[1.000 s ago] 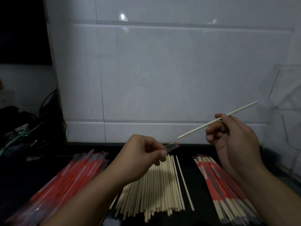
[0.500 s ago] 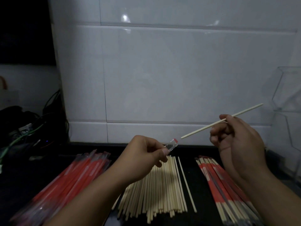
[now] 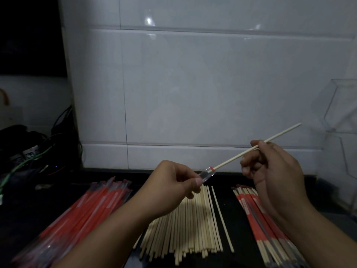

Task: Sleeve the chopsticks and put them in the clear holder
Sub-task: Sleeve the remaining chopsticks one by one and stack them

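Note:
My left hand pinches a clear plastic sleeve with a red tip, its open mouth pointing up and right. My right hand grips a thin pale chopstick that slants from upper right down to the left. The chopstick's lower tip sits just at the sleeve's mouth. A pile of bare chopsticks lies on the dark counter below my hands. The clear holder stands at the right edge against the wall.
A heap of empty red sleeves lies at the left. Sleeved chopsticks lie in a row at the right, under my right forearm. Dark cables and a bag fill the far left corner. A white tiled wall rises behind.
My right hand has brought the chopstick down and left, so its tip now meets the sleeve's mouth. My left hand kept the sleeve nearly still.

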The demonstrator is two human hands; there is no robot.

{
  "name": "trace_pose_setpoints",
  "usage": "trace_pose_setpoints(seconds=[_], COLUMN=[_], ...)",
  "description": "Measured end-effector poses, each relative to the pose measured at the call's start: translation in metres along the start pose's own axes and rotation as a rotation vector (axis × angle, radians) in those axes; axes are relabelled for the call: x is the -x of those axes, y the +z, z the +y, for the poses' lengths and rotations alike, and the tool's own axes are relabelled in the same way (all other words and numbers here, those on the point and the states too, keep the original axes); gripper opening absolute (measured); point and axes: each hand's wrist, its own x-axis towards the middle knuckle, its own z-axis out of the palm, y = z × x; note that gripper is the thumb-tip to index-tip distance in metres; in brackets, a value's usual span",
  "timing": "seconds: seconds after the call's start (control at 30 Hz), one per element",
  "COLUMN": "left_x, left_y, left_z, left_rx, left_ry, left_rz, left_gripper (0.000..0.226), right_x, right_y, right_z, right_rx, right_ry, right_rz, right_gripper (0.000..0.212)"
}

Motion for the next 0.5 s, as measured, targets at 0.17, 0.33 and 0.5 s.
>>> trace_pose_setpoints(seconds=[0.17, 0.33, 0.5], left_x=[0.000, 0.000, 0.001], left_y=[0.000, 0.000, -0.002], left_z=[0.001, 0.002, 0.002], left_rx=[0.006, 0.006, 0.016], left_ry=[0.002, -0.005, -0.010], left_rz=[-0.005, 0.006, 0.025], left_gripper=[0.010, 0.011, 0.011], right_x=[0.007, 0.014, 0.008], right_y=[0.002, 0.006, 0.003], right_z=[0.003, 0.005, 0.002], right_rx=[0.267, 0.440, 0.405], right_ry=[0.055, 0.093, -0.088], right_rz=[-0.143, -0.329, -0.087], right_gripper=[0.022, 0.019, 0.070])
